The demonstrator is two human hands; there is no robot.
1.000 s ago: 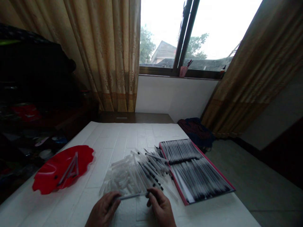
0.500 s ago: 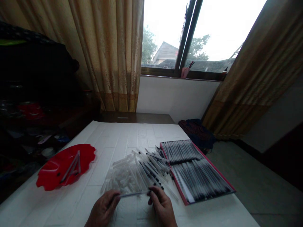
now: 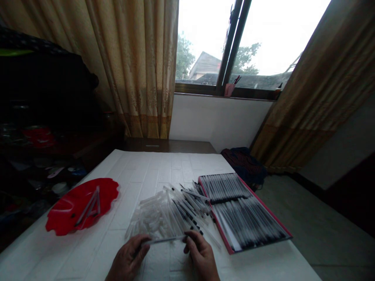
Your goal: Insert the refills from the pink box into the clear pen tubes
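Between my two hands a slim translucent pen (image 3: pixel 166 239) lies nearly level above the table's near part. My left hand (image 3: pixel 130 255) pinches its left end. The fingers of my right hand (image 3: pixel 200 251) close on the dark right end. Just beyond it spreads a heap of clear plastic tubes (image 3: pixel 158 212), some looking like caps. More pens with black ends (image 3: pixel 190 199) lie loose on the heap's right side. Rows of similar pens fill a shallow pink-edged box (image 3: pixel 225 239) on the right.
A red scalloped plate (image 3: pixel 61 210) holding a few clear pieces stands on the left of the white brick-patterned table (image 3: pixel 123 171). Dark cluttered shelves (image 3: pixel 43 164) border the left side. Bundled dark cloth (image 3: pixel 244 162) lies beyond the table's far right corner, below the window.
My left fingers have shifted slightly on the pen's left end, and a bit more of that end shows. My right hand stays almost in place.
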